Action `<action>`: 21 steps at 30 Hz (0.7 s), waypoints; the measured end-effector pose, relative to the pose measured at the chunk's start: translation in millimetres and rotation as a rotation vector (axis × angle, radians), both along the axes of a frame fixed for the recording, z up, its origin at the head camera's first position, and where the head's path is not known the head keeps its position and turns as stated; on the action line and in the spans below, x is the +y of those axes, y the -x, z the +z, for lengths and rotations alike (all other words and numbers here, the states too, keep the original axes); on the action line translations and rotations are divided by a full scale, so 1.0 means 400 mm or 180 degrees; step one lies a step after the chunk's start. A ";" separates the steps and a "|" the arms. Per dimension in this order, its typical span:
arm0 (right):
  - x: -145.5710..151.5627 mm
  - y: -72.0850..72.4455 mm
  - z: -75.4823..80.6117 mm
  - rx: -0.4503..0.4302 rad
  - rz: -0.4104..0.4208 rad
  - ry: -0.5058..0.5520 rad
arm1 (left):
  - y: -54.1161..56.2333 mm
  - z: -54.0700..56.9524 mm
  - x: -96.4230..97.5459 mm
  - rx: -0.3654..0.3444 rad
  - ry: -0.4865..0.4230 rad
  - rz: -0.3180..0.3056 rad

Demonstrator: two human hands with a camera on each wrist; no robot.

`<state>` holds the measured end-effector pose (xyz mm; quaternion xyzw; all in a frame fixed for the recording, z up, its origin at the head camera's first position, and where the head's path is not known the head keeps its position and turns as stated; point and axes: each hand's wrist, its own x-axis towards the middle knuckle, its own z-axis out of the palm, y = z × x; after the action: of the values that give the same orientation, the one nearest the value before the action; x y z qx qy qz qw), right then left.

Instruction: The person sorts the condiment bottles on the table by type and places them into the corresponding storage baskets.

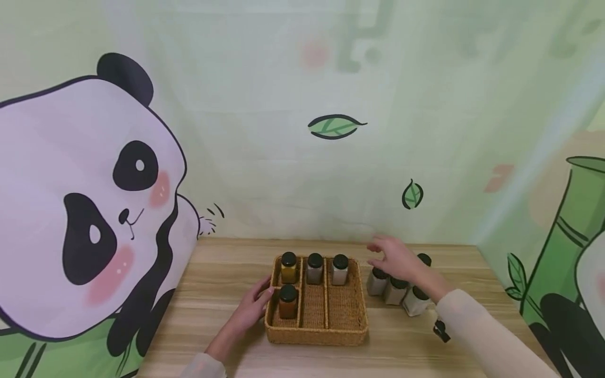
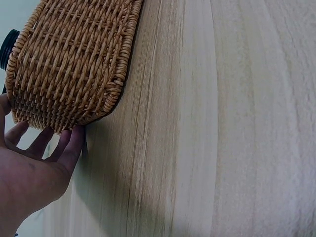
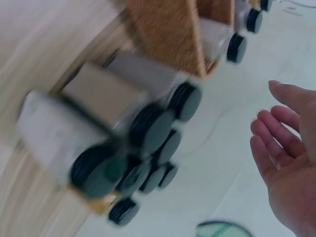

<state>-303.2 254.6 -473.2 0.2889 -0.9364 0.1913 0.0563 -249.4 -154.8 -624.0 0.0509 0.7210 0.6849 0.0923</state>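
A woven wicker basket (image 1: 316, 336) with dividers stands on the table. Its back row has a jar of yellow spice (image 1: 289, 272), a jar of greyish spice (image 1: 314, 272) and a pale spice jar (image 1: 340, 273). A reddish-brown spice jar (image 1: 288, 305) sits at front left. My left hand (image 1: 252, 304) holds the basket's left side, thumb at the rim and fingertips (image 2: 74, 140) against the outer wall. Right of the basket, my right hand (image 1: 397, 257) hovers over black-lidded jars, fingers loosely bent and holding nothing; a nearby jar (image 1: 377, 283) stands just below it.
More jars of pale powder (image 1: 416, 303) cluster close together to the basket's right, some hidden under the right forearm. A small black object (image 1: 441, 331) shows beside the sleeve. Behind the wooden table (image 1: 222, 262) hangs a panda-print backdrop (image 1: 264, 173).
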 end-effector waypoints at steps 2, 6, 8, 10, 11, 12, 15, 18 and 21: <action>0.042 -0.012 -0.004 0.0017 -0.0045 0.0048 | -0.001 0.000 0.001 0.0006 -0.0016 -0.0003; 0.117 -0.040 -0.017 0.0122 -0.0094 0.0082 | -0.001 0.001 0.003 0.0006 -0.0017 0.0005; 0.149 -0.054 -0.024 0.0162 -0.0132 0.0059 | -0.001 0.003 0.004 -0.0011 -0.0015 0.0013; 0.178 -0.069 -0.033 0.0194 -0.0170 0.0025 | -0.001 0.004 0.005 -0.0010 -0.0006 -0.0001; 0.191 -0.077 -0.036 0.0177 -0.0190 0.0024 | -0.002 0.004 0.005 0.0002 0.0002 -0.0013; 0.202 -0.084 -0.040 0.0160 -0.0217 0.0021 | -0.002 0.004 0.005 0.0002 -0.0001 -0.0015; 0.230 -0.107 -0.049 0.0016 -0.0307 0.0022 | -0.002 0.001 0.005 -0.0010 -0.0032 -0.0011; 0.249 -0.126 -0.056 -0.0087 -0.0351 0.0011 | 0.000 -0.002 0.004 -0.0017 -0.0070 0.0010; 0.264 -0.140 -0.065 -0.0110 -0.0351 -0.0035 | 0.001 -0.003 0.003 -0.0013 -0.0096 0.0013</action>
<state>-247.3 360.3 -499.0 0.2338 -0.9527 0.1877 0.0490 -249.8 -153.5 -625.0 0.0494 0.7105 0.6960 0.0916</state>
